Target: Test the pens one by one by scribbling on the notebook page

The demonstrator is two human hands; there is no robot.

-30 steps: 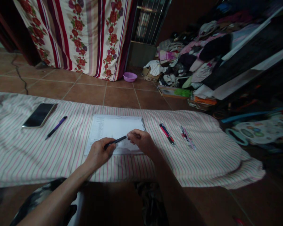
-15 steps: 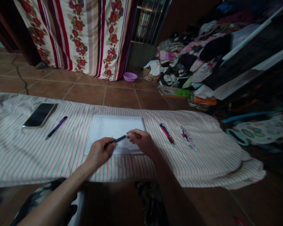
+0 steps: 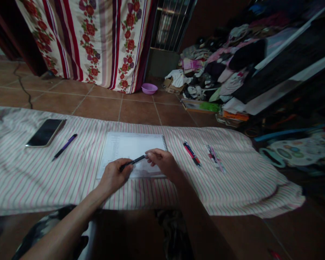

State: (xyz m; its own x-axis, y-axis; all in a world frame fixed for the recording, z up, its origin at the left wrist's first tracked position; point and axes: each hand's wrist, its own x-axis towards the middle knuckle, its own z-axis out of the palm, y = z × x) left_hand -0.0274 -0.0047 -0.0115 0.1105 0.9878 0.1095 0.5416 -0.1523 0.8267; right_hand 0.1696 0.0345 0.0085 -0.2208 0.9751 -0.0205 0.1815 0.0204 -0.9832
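Note:
Above a white spiral notebook (image 3: 135, 142), a black pen (image 3: 139, 159) is held at a slant. My left hand (image 3: 115, 175) is closed around its lower left end. The fingertips of my right hand (image 3: 162, 161) pinch the other end, and whatever small part lies between them is hidden. The notebook lies flat with its spiral on the right side, and its page carries faint print along the left. To the right lie a few red and dark blue pens (image 3: 191, 154) and some pink and clear pens (image 3: 215, 159).
A striped cloth (image 3: 246, 177) covers the low table. At its left lie a phone (image 3: 46, 133) and a purple and black pen (image 3: 65, 147). Beyond the table are a tiled floor (image 3: 103, 108), a pink basin (image 3: 149, 89) and a heap of clothes (image 3: 219, 65).
The fingers of my right hand have shifted very slightly at the pen's end. Everything else looks the same.

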